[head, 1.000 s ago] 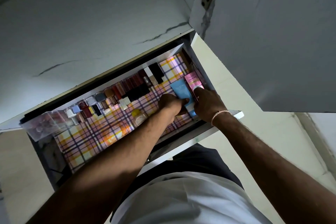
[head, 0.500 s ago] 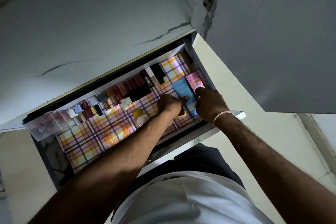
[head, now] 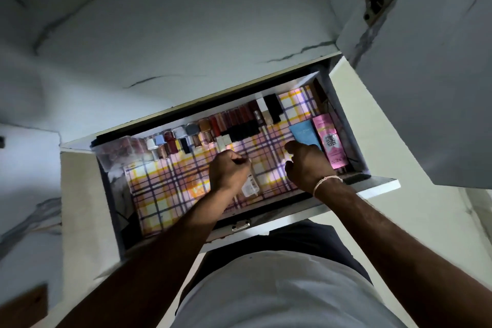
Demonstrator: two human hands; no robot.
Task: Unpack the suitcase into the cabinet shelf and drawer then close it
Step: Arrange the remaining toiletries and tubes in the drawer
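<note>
While both arms reach down into the open drawer [head: 380, 184], the step in hand looks like arranging small toiletries on its plaid liner [head: 170, 189]. The left hand [head: 229, 172] is closed around a small clear bottle [head: 250, 185], which hangs out below the fist over the middle of the liner. The right hand [head: 306, 165] is loosely curled, its fingers just beside the near end of a blue box [head: 303, 132]; in this dim light I cannot tell whether it grips anything.

Two boxes lie side by side at the right end of the drawer: the blue one and a pink box [head: 330, 141] touching it. Along the back wall runs one row of cosmetics [head: 213, 128], nail-polish bottles on the left and lipstick-like tubes toward the right; they are too crowded and dark to count surely, perhaps around twenty. One clear plastic container [head: 117, 149] sits in the far left corner. The suitcase is not in view.

Next, I judge, the clear bottle needs setting down on bare liner, upright or flat, without knocking the row behind it. After that the drawer wants pushing shut.
</note>
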